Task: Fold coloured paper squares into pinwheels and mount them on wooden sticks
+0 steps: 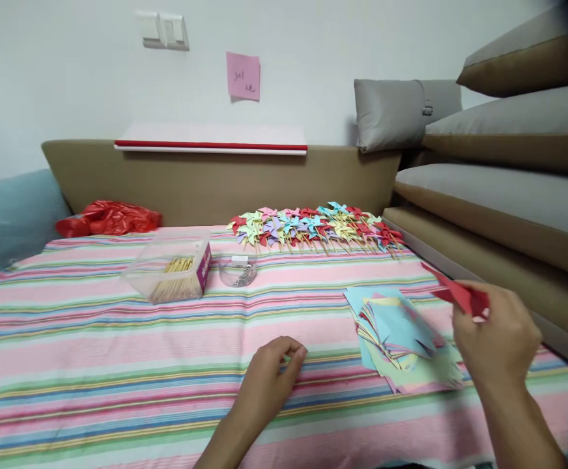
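Observation:
My right hand (496, 335) is closed on a red paper sheet (454, 293), lifted just right of a loose stack of coloured paper squares (401, 332) on the striped cloth. My left hand (269, 378) rests on the cloth in the middle, fingers curled in a pinch; what they hold, if anything, does not show. Farther back lies a row of finished paper pinwheels on sticks (313, 228).
A clear plastic box of wooden sticks (176, 270) and a small clear cup of pins (238, 270) stand at mid-cloth. A red plastic bag (111, 218) lies at the back left. Stacked cushions (503, 182) rise on the right. The striped cloth (93, 352) covers the surface.

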`<state>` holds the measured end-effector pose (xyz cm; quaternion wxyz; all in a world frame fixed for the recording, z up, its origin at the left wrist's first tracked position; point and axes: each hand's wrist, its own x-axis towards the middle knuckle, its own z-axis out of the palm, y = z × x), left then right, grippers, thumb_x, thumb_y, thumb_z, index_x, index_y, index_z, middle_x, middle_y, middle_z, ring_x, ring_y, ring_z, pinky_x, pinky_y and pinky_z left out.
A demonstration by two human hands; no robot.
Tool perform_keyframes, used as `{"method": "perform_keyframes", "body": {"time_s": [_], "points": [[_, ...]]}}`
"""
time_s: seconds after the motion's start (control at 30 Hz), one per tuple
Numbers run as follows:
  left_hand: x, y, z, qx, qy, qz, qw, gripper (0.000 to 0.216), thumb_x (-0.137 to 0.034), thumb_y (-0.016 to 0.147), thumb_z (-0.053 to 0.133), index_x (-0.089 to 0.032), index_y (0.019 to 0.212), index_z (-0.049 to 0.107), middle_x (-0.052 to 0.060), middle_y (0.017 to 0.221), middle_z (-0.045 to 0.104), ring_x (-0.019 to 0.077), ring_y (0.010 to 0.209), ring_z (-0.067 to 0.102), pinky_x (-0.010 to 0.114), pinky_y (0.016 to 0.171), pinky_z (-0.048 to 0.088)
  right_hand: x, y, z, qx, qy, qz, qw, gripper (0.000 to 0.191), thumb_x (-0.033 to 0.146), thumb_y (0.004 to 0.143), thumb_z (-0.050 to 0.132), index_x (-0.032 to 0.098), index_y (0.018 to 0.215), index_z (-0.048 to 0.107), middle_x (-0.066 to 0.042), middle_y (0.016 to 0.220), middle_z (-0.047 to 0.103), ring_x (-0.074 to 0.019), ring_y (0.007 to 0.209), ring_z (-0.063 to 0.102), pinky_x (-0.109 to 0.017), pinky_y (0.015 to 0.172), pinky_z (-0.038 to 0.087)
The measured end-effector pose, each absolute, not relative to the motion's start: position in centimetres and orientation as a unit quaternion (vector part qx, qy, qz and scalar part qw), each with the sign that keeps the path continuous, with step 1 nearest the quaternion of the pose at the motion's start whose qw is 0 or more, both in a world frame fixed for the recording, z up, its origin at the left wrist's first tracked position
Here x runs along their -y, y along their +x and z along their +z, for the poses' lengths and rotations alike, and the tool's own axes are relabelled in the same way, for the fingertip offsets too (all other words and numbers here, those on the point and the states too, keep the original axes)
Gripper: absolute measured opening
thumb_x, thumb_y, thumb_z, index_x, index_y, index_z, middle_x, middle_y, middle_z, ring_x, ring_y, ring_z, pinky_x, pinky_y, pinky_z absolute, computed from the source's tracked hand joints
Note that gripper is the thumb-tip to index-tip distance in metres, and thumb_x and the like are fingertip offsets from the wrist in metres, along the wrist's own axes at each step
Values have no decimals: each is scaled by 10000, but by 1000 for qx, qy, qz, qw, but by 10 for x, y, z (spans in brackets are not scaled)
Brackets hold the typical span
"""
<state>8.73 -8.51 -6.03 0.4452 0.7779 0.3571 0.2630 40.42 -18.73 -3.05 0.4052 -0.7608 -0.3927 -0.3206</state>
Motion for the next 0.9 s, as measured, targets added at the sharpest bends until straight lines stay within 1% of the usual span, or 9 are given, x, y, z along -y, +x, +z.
{"method": "perform_keyframes", "body": {"time_s": [0.1, 0.2, 0.27, 0.33, 0.4, 0.5, 0.63, 0.73, 0.9], "points": [[79, 81, -56, -372, 753, 312, 444, 307, -444, 961, 509, -218, 985, 714, 88, 1063, 726, 252, 1010, 648, 351, 860, 479, 172, 378, 0, 366, -741, -276, 491, 317, 412, 938, 500, 240, 1165, 638, -144, 1097, 700, -365, 962, 666, -470, 886, 474], [72, 74, -51, -404, 698, 354, 474, 399, -527, 928, 561, -216, 1154, 671, 119, 1247, 680, 283, 1168, 607, 396, 957, 466, 143, 344, 16, 410, -675, -112, 602, 335, 485, 887, 588, 235, 1101, 650, -102, 1046, 704, -300, 921, 661, -417, 832, 500], [67, 69, -48, -404, 640, 377, 533, 510, -589, 919, 550, -208, 1250, 618, 143, 1359, 624, 296, 1237, 580, 416, 988, 466, 122, 317, 13, 493, -643, 20, 585, 336, 515, 865, 608, 231, 1033, 672, -66, 940, 727, -256, 825, 670, -361, 728, 530], [63, 64, -48, -376, 581, 393, 605, 588, -636, 929, 499, -197, 1313, 574, 159, 1393, 606, 294, 1225, 602, 424, 988, 480, 106, 290, 1, 556, -602, 180, 544, 311, 497, 876, 620, 227, 1021, 673, -55, 935, 735, -245, 845, 674, -332, 719, 531], [61, 62, -48, -344, 540, 396, 658, 602, -637, 934, 497, -181, 1319, 574, 159, 1308, 666, 272, 1124, 662, 408, 963, 496, 96, 266, -16, 567, -575, 249, 535, 283, 486, 894, 619, 226, 999, 664, -45, 955, 735, -235, 867, 671, -317, 746, 526], [60, 59, -48, -323, 526, 379, 690, 514, -549, 877, 664, -156, 1208, 645, 126, 1088, 754, 234, 950, 707, 341, 860, 526, 89, 243, -38, 573, -554, 327, 509, 282, 477, 893, 632, 225, 1017, 651, -29, 949, 732, -219, 834, 659, -304, 728, 520], [59, 58, -51, -331, 518, 375, 694, 442, -446, 779, 801, -134, 1076, 702, 94, 924, 776, 219, 828, 711, 302, 747, 542, 86, 234, -51, 570, -559, 373, 474, 283, 478, 869, 668, 201, 926, 648, -18, 857, 704, -193, 750, 618, -285, 649, 487], [57, 57, -53, -353, 502, 401, 680, 414, -440, 780, 794, -125, 1039, 723, 87, 886, 780, 208, 758, 704, 306, 716, 544, 86, 230, -50, 534, -545, 405, 504, 291, 463, 852, 695, 205, 976, 647, -23, 897, 715, -195, 791, 642, -282, 661, 506], [57, 53, -53, -376, 493, 410, 669, 353, -433, 812, 766, -140, 1006, 734, 72, 916, 779, 209, 817, 696, 300, 770, 532, 87, 222, -51, 458, -501, 484, 552, 419, 478, 841, 718, 224, 1160, 622, -72, 1072, 740, -243, 935, 704, -323, 724, 570]]}}
